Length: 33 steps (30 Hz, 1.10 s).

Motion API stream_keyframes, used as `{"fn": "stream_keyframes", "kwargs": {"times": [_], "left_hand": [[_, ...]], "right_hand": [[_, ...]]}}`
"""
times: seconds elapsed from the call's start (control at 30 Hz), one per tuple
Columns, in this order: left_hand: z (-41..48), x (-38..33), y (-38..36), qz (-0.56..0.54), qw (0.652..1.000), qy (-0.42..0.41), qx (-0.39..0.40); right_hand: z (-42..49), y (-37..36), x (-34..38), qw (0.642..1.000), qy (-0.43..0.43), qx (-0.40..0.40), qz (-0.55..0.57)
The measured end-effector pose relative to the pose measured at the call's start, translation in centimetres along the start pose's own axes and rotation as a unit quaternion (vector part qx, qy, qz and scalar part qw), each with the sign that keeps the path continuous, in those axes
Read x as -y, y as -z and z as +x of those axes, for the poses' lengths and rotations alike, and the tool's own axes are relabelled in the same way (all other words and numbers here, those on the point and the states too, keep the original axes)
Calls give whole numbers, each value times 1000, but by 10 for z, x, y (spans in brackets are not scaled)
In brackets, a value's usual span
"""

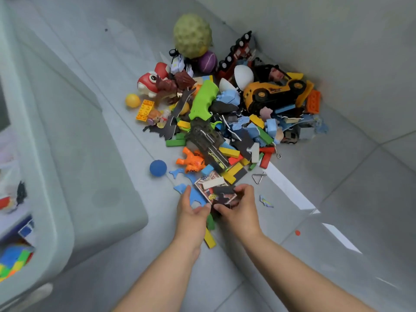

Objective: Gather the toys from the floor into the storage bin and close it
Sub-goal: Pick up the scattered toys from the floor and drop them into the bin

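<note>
Left of right hand (240,210) and card stack (210,188), blue ball (158,168), storage bin (54,188)

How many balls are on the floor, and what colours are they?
Green bumpy ball: 1
Purple ball: 1
Yellow ball: 1
Blue ball: 1
Total: 4
Not counted: a half-hidden yellow round thing beside the green toy gun.
</note>
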State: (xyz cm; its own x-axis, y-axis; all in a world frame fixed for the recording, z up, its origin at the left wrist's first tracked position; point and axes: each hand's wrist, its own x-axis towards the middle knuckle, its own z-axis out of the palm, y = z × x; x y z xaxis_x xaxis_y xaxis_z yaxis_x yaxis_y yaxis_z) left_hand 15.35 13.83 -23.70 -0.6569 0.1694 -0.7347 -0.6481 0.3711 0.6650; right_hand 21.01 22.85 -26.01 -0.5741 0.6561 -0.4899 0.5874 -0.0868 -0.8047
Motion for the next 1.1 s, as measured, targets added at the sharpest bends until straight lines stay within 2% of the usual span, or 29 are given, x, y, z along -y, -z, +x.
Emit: {"fn": "stream_keyframes", "kwargs": {"times": [0.1,0.27,0.37,0.47,0.57,0.67,0.77,0.83,0.9,1.0,1.1], "left_hand": [[-8,4,1,-19,999,8,33],[-22,2,2,-17,998,12,65],[-33,-8,5,-36,996,-6,77],[-36,-23,10,-52,995,-18,82],[-48,-47,13,-77,992,-52,89],[-80,-83,16,-109,981,-137,84],[-115,-124,33,-173,960,-221,23],[-133,-153,59,-211,933,-285,-52],[-137,-176,94,-227,904,-334,-141],[-116,-186,153,-230,890,-305,-250],[-88,-172,195,-191,904,-217,-314]], "right_hand": [[-7,4,10,997,-58,31,51],[-18,17,24,997,-52,46,-38],[-24,29,32,997,-74,34,-8],[-38,43,42,995,-82,55,20],[-57,54,66,993,-41,61,88],[-79,61,116,990,33,73,112],[-102,55,184,978,127,123,113],[-114,38,230,963,176,172,112],[-119,9,269,948,215,224,63],[-115,-53,302,931,248,252,-94],[-108,-110,312,881,270,258,-291]]}}
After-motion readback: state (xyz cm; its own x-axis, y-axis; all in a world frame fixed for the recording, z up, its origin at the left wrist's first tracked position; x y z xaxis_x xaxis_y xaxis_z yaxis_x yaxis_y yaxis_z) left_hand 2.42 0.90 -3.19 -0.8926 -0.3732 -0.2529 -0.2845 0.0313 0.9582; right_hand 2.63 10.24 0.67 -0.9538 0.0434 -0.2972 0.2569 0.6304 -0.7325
